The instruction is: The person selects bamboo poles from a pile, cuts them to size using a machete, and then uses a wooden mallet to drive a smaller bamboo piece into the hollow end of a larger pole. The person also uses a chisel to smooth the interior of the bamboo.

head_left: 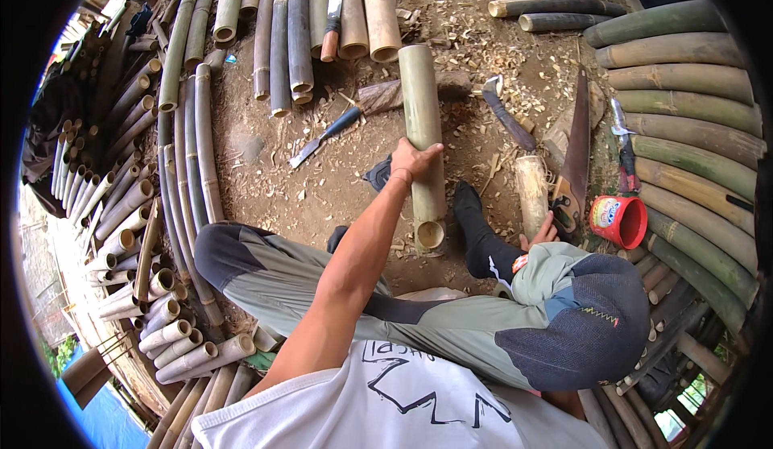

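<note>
My left hand (415,159) is wrapped round a thick pale-green bamboo tube (422,111), at about its middle. The tube's far part lies across a dark wooden block (382,96); its open near end faces me. Close to my right knee, my right hand (541,235) has its fingers curled round the near end of a pale, rough wooden club (531,191); the knee and trouser leg hide part of this hand. A blue-handled chisel (326,137) lies left of the tube. To its right are a curved-handled blade (509,116) and a handsaw (574,151).
A red plastic tub (618,222) and a sheathed-looking knife (624,147) are at the right, beside stacked bamboo poles (684,119). Another knife (332,22) lies on poles at the back. Bamboo piles (121,199) fill the left. Shavings litter the dirt floor (266,183).
</note>
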A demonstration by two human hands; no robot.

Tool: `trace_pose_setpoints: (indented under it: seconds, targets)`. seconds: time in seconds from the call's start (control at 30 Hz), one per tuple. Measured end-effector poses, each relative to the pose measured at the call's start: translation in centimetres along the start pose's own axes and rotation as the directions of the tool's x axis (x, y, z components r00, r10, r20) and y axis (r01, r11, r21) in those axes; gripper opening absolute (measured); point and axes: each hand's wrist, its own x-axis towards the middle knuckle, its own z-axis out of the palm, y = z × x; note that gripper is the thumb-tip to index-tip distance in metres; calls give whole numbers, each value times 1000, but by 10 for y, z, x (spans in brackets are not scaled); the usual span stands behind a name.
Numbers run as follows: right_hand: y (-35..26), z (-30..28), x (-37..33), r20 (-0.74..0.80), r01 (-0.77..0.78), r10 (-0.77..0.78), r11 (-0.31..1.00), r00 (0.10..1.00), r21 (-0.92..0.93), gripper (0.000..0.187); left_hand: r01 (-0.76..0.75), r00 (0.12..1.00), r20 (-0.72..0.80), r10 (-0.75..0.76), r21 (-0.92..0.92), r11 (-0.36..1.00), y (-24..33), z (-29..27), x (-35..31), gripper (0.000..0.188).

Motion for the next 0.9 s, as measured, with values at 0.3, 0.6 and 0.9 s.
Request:
trace_pose_setpoints:
  seconds: [0.3, 0.6, 0.9]
  targets:
    - [4, -6, -7, -68, -6, 8, 999, 998, 35, 108, 92, 994, -61, -91, 26, 995, 31, 10, -14, 84]
    - [-7, -34, -8, 83, -40, 40, 999, 996, 0, 105, -33, 999, -23, 33, -11, 999, 27, -4, 7, 93]
    - [-162, -100, 48, -125, 505, -504, 749, 854, 429, 72, 22, 844, -530, -86, -126, 992, 1, -169, 168, 82]
